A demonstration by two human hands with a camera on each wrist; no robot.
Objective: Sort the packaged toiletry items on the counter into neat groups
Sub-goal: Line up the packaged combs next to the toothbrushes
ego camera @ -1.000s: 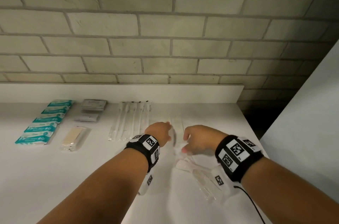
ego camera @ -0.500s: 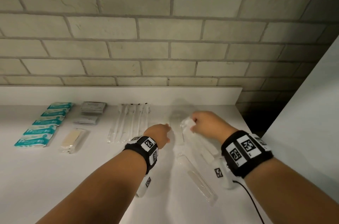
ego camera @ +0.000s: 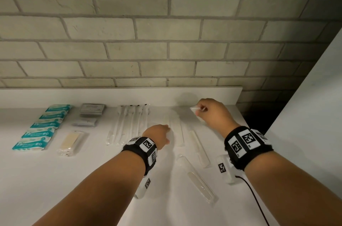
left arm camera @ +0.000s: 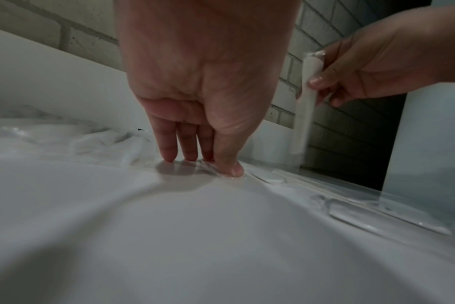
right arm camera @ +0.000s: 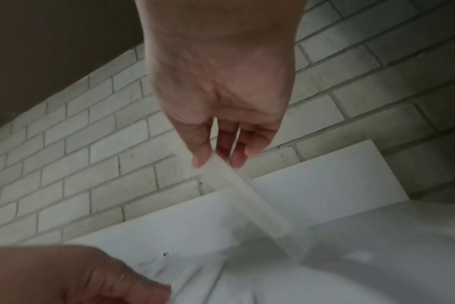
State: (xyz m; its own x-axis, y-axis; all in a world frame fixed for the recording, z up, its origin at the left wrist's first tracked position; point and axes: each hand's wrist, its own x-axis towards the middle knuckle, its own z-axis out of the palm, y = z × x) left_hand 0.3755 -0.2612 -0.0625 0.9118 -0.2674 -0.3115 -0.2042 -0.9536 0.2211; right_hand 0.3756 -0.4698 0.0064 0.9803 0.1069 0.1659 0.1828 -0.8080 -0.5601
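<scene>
My right hand [ego camera: 199,110] is raised near the back right of the white counter [ego camera: 55,179] and pinches the top end of a long white item in a clear wrapper [ego camera: 194,108]. In the right wrist view the wrapped item [right arm camera: 247,191] hangs slanted from the right hand [right arm camera: 216,162], blurred. My left hand [ego camera: 166,130] rests with straight fingertips [left arm camera: 169,156] on another clear-wrapped white item [ego camera: 176,131] lying flat. Two more wrapped items [ego camera: 199,149] [ego camera: 199,181] lie nearer to me.
Along the back left lie a column of teal packets [ego camera: 39,129], two stacks of grey sachets [ego camera: 92,109], a beige wrapped bar [ego camera: 70,141] and a row of wrapped toothbrushes [ego camera: 129,124]. A brick wall [ego camera: 166,40] stands behind. A white panel [ego camera: 305,105] is on the right.
My right hand has lifted one wrapped item from the middle of the counter and carried it back and to the right. My left hand has stayed on the flat packets.
</scene>
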